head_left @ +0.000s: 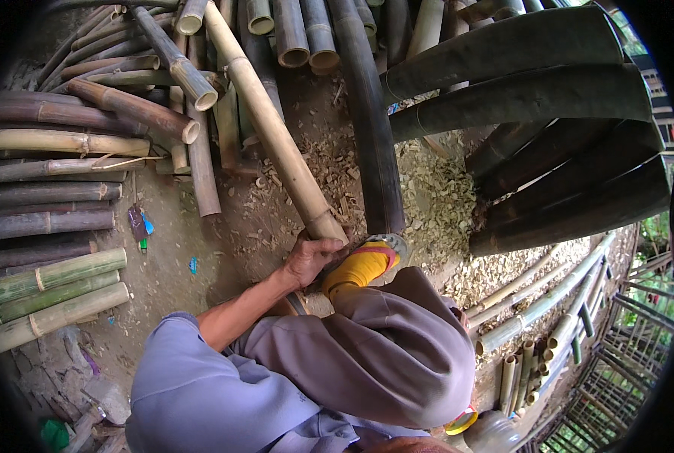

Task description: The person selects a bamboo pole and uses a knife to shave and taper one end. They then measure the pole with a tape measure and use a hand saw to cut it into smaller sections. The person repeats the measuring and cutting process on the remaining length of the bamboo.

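Observation:
My left hand (306, 260) is closed around the near end of a long pale bamboo pole (276, 143). From there the pole slants away to the upper left, over other bamboo. Just right of this hand is my foot in a yellow sock (358, 266) and a sandal. A dark bamboo pole (371, 143) runs down from the far side, its near end close to the sandal. My bent knee in grey-brown trousers (397, 347) rises in front of me. My right hand does not show.
Stacked bamboo lengths (50, 192) line the left, with more cut poles (291, 45) at the far side. Broad dark curved pieces (518, 106) stand at the right. Shavings (435, 196) cover the ground. Thinner poles (548, 302) and a clear plastic container (492, 432) lie lower right.

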Demonstrator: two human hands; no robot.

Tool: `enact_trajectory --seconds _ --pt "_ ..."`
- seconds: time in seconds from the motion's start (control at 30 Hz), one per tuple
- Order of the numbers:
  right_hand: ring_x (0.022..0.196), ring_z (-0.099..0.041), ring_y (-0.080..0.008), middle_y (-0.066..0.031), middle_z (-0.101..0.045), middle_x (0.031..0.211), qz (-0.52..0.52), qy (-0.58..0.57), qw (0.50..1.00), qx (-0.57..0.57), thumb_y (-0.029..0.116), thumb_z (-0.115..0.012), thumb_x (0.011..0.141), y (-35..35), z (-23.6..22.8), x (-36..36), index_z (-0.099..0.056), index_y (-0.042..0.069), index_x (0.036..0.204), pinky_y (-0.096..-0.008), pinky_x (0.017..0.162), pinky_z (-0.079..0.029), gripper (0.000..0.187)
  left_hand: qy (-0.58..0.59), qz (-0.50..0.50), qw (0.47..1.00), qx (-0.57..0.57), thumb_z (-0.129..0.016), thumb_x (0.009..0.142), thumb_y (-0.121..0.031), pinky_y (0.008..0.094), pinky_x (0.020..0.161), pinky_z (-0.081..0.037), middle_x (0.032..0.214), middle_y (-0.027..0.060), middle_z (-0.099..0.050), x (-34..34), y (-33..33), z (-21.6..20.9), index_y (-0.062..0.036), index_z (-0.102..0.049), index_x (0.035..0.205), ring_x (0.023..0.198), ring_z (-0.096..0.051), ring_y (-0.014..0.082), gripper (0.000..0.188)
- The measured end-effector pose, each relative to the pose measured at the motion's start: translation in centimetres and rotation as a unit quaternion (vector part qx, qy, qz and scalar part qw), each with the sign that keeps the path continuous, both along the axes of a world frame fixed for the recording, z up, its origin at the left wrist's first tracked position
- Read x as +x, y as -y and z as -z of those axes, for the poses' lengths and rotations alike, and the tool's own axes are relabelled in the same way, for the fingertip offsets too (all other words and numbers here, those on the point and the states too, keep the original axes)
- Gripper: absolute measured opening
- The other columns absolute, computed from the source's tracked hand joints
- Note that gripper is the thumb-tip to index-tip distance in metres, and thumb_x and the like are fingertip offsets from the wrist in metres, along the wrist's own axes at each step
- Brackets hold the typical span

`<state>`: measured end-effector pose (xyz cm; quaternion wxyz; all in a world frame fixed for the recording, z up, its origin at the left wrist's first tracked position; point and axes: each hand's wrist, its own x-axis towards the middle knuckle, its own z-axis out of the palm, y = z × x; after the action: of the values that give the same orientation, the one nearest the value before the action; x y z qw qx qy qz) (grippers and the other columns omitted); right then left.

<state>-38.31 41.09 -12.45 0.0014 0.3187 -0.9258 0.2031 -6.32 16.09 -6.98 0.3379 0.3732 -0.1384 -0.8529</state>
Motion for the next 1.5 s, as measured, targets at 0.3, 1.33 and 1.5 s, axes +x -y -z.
enact_trajectory --seconds 0.3,1.33,1.5 --pt "0.083 -0.053 -0.0333 -0.0139 -0.061 0.089 -0.009 0.014 1.000 -0.011 0.025 -0.067 0.078 -0.5 1.2 -0.7 -0.064 0.004 0.096 -0.0433 0.077 -0.043 0.027 0.159 -0.104 0.982 0.009 -0.073 0.072 -0.024 0.0412 0.075 -0.051 0.092 0.0069 -0.058 1.4 2.0 0.2 -0.0043 -0.052 0.105 0.085 -0.058 0.0197 0.044" --pt "0.085 -0.054 -0.0324 -0.0153 -0.059 0.089 0.031 0.058 0.998 -0.015 0.022 -0.067 0.078 1.0 -1.7 0.5 -0.063 0.004 0.096 -0.0431 0.077 -0.043 0.026 0.027 -0.093 0.992 0.076 -0.062 0.062 -0.014 0.0423 0.077 -0.053 0.088 0.0079 -0.058 4.0 -0.1 -1.3 -0.0044 -0.053 0.102 0.085 -0.060 0.0261 0.042" --pt "0.083 -0.054 -0.0342 -0.0148 -0.060 0.089 0.012 0.039 0.998 -0.040 0.023 -0.068 0.078 -0.7 0.8 -0.8 -0.063 0.004 0.097 -0.0436 0.077 -0.043 0.028 -0.072 -0.098 0.990 0.072 -0.062 0.060 -0.017 0.0442 0.081 -0.053 0.087 0.0078 -0.056 5.1 -0.1 -4.1 -0.0052 -0.053 0.102 0.084 -0.060 0.0259 0.044"
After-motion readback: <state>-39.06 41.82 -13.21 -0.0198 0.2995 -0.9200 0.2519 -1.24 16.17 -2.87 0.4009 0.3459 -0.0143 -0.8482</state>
